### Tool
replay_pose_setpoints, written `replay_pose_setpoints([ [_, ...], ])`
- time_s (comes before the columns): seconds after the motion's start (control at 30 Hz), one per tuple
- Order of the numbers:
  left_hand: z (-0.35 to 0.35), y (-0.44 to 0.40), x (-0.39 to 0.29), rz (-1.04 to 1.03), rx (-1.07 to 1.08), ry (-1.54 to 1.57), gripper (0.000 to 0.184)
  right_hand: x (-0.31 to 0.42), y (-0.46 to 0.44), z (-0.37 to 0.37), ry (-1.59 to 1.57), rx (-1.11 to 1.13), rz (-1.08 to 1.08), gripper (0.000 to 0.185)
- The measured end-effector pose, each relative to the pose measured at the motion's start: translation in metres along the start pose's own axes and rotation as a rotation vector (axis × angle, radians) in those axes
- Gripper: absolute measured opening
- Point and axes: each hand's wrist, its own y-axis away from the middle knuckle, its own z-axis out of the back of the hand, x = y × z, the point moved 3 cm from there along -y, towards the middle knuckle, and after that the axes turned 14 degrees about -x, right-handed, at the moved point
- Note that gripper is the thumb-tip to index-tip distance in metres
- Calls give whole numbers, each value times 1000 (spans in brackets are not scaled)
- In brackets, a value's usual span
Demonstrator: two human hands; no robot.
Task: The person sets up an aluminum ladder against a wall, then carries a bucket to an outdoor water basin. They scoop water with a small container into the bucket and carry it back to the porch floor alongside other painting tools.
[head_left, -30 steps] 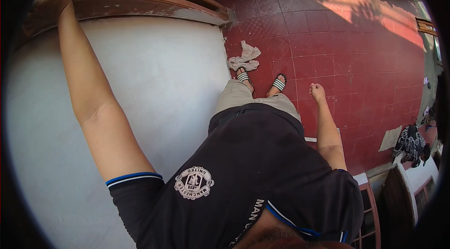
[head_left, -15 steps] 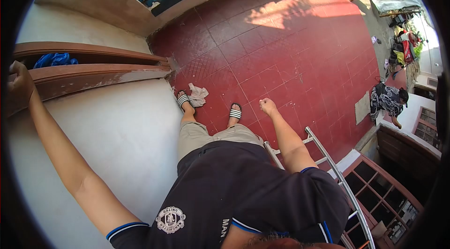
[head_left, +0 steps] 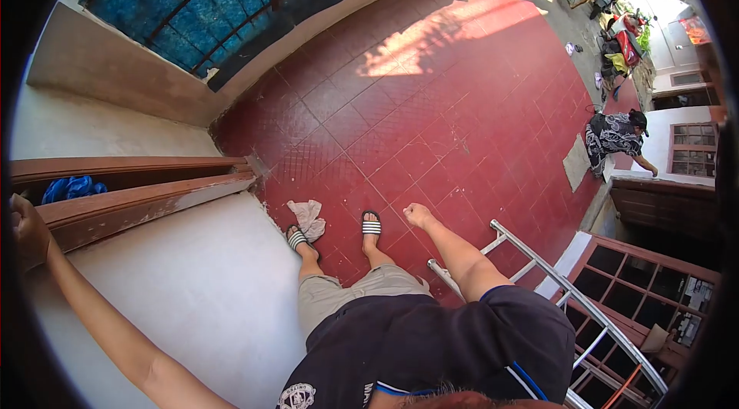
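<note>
At the far left edge, my left hand [head_left: 29, 230] is raised against the brown wooden frame [head_left: 131, 207] with its fingers curled. What lies inside those fingers is hidden. A crumpled blue cloth or bag [head_left: 73, 189] sits in the frame's recess, just beyond that hand. My right hand [head_left: 418, 215] hangs over the red tiled floor with its fingers closed, and nothing shows in it. Beside my right forearm stands a metal ladder [head_left: 531, 255]. A pale rag [head_left: 306, 218] lies on the floor by my left sandal [head_left: 296, 238].
A white wall [head_left: 185, 286] runs along my left side. Blue panelling with dark bars [head_left: 254, 1] is ahead. At right, a person in a patterned shirt [head_left: 612, 140] bends near a doorway, with a red motorbike [head_left: 627, 40] beyond. A paned window [head_left: 639, 278] is behind the ladder.
The view has tilted and shifted, showing more of the blue panelling. My left hand stays at the wooden frame, and my right hand still hangs closed at my side.
</note>
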Motion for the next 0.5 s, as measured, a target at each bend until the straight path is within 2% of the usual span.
replay_pose_setpoints([
  [0.07, -2, -33, -14, 419, 915, -473, 22, -10, -5, -1, 9, 13, 15, 35],
  [0.13, -6, -17, 0, 405, 900, -448, 23, -11, -2, 5, 10, 19, -5, 34],
  [0.2, -8, 13, 18, -41, 30, 12, 23, -15, -2, 9, -13, -18, 0, 34],
  [0.23, -17, 31, 33, -28, 17, 11, 23, -16, 2, 14, -19, -18, 1, 34],
  [0.33, -47, 70, 61, -21, 304, 62, 25, -24, 8, 20, -30, -7, -15, 35],
  [0.5, -38, 57, 54, 10, 259, 70, 23, -41, 13, 30, 29, -52, -26, 35],
])
